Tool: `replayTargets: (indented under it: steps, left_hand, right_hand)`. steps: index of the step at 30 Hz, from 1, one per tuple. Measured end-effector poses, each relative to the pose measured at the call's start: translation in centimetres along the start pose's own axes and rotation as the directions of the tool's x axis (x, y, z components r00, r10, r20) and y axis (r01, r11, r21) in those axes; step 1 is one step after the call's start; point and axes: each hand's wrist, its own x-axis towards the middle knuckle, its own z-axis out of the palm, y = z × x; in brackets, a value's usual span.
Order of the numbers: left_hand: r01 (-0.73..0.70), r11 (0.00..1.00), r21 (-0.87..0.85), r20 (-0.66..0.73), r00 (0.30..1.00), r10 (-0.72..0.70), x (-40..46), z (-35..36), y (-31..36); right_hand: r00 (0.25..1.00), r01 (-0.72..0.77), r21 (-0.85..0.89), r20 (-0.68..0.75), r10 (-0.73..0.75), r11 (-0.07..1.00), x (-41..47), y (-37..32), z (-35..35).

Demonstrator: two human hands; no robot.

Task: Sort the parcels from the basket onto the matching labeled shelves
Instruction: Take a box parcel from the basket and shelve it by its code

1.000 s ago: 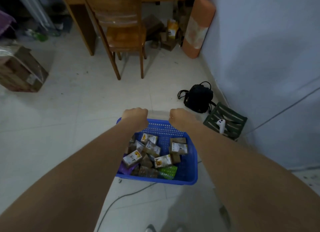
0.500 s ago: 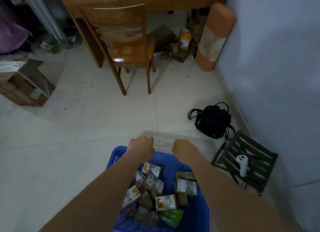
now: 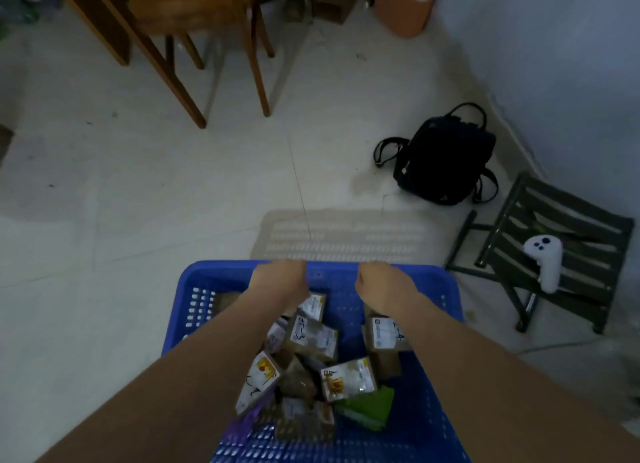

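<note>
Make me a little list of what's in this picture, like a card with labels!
Left hand: grips the basket's far rim
Right hand: grips the same rim
Basket: blue plastic, full of parcels
Parcels: small boxes with labels, piled up
Floor nearby: black backpack, folding stool with a white controller
Behind: wooden chair

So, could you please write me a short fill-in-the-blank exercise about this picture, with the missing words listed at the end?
1. Both hands, the left hand and the right hand, grip the far rim of the ____ perforated plastic basket.
2. The small cardboard parcels lie ____ the basket.
3. The white game controller rests on the dark green slatted ____.
4. The black backpack lies on the floor near the ____.

Missing words: blue; inside; stool; wall
</note>
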Motion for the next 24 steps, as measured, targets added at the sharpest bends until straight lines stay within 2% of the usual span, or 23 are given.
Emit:
replayTargets:
  steps: [5,8,12,14,17,20,24]
  left_hand:
    - [-0.051,0.998,-0.031,0.085,0.995,0.053,4.2,11.4,-1.0]
    - [-0.009,0.996,-0.094,0.111,0.994,0.020,6.3,17.7,-1.6]
    - [0.113,0.965,-0.236,0.150,0.986,-0.079,9.0,23.6,-3.1]
    - [0.209,0.917,-0.340,0.129,0.976,-0.175,10.5,25.6,-4.0]
    - [0.342,0.792,-0.506,0.175,0.940,-0.294,13.0,28.0,-5.0]
    - [0.370,0.682,-0.631,0.253,0.929,-0.271,15.2,30.2,-5.0]
    - [0.353,0.613,-0.707,0.278,0.936,-0.218,17.0,32.3,-4.8]
  right_hand:
    - [0.996,-0.025,0.018,0.083,0.024,1.000,4.1,1.3,10.5]
    - [0.989,-0.004,0.008,0.145,0.003,1.000,6.1,2.0,16.1]
    - [0.983,-0.053,0.039,0.176,0.046,0.998,9.3,3.0,21.6]
    - [0.982,-0.075,0.042,0.178,0.066,0.996,11.0,3.4,23.8]
    - [0.980,-0.111,0.075,0.172,0.097,0.991,13.4,3.8,26.2]
    - [0.958,-0.210,0.157,0.230,0.171,0.965,15.2,3.7,28.3]
    - [0.954,-0.239,0.194,0.228,0.193,0.952,17.2,3.9,29.8]
